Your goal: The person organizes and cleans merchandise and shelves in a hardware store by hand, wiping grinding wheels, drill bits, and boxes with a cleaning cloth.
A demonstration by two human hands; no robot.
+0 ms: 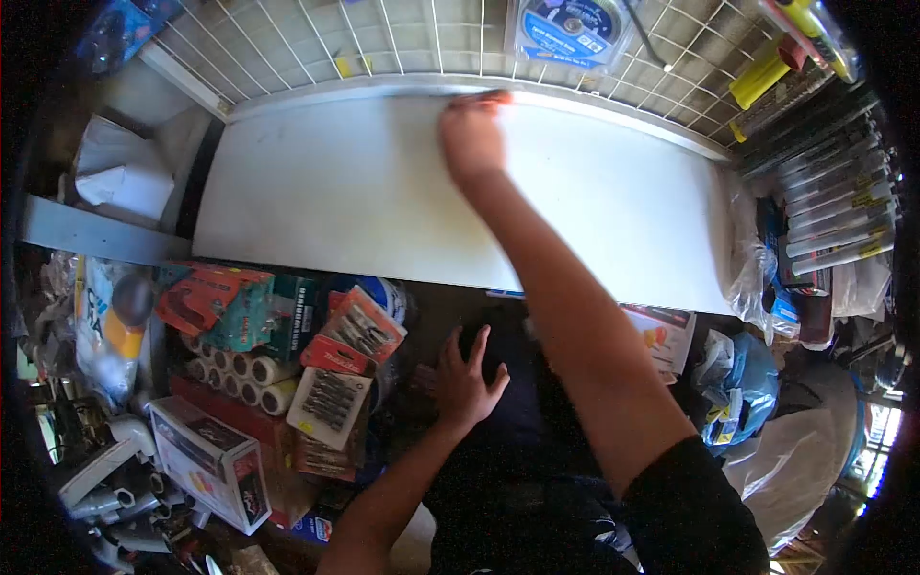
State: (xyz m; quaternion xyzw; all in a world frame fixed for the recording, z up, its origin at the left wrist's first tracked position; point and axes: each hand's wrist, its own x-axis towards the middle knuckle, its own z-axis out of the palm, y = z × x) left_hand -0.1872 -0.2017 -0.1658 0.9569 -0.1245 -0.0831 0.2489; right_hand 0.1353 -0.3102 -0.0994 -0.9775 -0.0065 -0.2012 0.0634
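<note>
- While the right hand [472, 144] works at the far edge of the white shelf board [335, 182], the left hand [464, 391] hangs nearer the body, below the board's front edge.
- Right hand: fingers curled down at the board's back edge, near the middle; a small reddish-orange patch [495, 97] shows at the fingertips. Cannot tell if it is a held item or lit fingers, so grasp unclear.
- Right arm crosses over the board from lower right, black sleeve [695, 503] at the upper arm.
- Left hand: released, fingers spread, nothing in it; over a dark area just right of the packaged goods.
- White shelf board: lies flat across the upper middle, surface bare apart from the hand, some faint yellowish-grey marking; white wire grid [402, 38] behind it.
- On the grid: packaged cutting disc [572, 29], above and right of the right hand.
- Nearest the left hand: carded bit set [331, 407], with a red Makita pack [337, 358] just above.
- Farther left: white rolls [275, 371] in rows, dark green screwdriver box [291, 316], printed carton [206, 465] tilted below.
- Right side: blue plastic bag [757, 379], clear tubes [843, 225] stacked, yellow-handled tool [760, 84] up by the grid.
</note>
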